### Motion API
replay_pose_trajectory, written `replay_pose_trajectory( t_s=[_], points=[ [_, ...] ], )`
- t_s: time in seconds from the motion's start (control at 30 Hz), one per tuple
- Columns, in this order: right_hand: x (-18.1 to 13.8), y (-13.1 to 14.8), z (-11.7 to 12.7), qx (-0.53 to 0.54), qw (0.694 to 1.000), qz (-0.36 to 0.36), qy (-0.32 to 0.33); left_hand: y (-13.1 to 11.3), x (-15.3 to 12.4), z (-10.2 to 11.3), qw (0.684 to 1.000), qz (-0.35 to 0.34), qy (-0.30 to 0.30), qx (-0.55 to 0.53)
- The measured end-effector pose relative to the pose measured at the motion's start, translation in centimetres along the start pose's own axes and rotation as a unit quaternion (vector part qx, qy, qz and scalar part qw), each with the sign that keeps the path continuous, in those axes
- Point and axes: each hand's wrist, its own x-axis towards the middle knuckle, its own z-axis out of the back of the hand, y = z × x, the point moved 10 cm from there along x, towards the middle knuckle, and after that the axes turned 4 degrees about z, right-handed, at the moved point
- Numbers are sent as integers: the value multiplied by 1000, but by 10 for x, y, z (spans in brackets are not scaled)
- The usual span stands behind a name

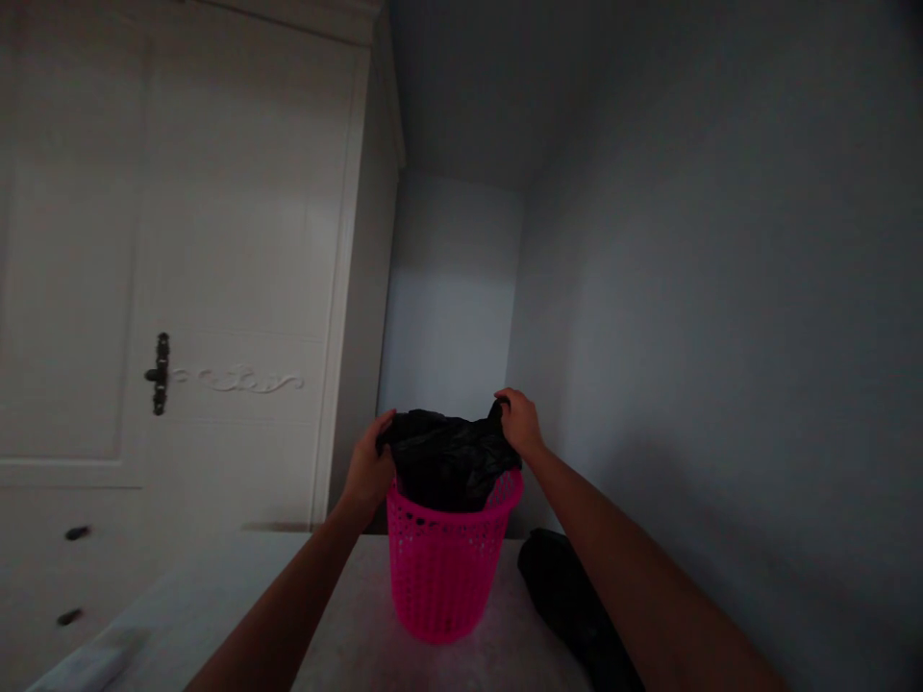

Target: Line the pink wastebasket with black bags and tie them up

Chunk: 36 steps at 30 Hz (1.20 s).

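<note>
A pink perforated plastic wastebasket (443, 577) stands upright on a pale tabletop (353, 615). Out of its mouth rises a black trash bag (447, 457), its lower part down inside the basket. My left hand (370, 463) grips the bag's edge on the left, just above the rim, with the thumb toward me. On the right, my right hand (520, 423) pinches the opposite edge, pulled up a little higher. The bag's top is stretched between both hands. Its bottom is hidden by the basket wall.
A black bundle (566, 596), perhaps more bags, lies right of the basket, partly behind my right forearm. A white wardrobe (237, 240) with a dark handle (160, 375) stands at the left. A grey wall (721, 288) runs along the right.
</note>
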Motion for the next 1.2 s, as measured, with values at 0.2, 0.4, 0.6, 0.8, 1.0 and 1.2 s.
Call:
replay_pose_trajectory(
  t_s=[0.2, 0.4, 0.6, 0.8, 1.0, 1.2],
  points=[
    [-8, -26, -14, -30, 991, -110, 70, -7, 11, -7, 1000, 0, -3, -5],
    [-40, -57, -45, -29, 955, -209, 209, -17, 16, -22, 999, 12, 14, -26],
    [-27, -52, -44, 6, 971, -177, 161, -51, 1, -58, 988, -36, 145, -50],
    [-2, -15, -35, 172, 977, -117, 52, -69, -20, -64, 974, -69, 211, -34],
    [26, 24, -13, 357, 929, -66, -64, -65, -29, -54, 981, -84, 175, -7],
    [55, 23, 69, 437, 880, -23, -183, -88, -31, -30, 991, -101, 72, -40]
  ],
)
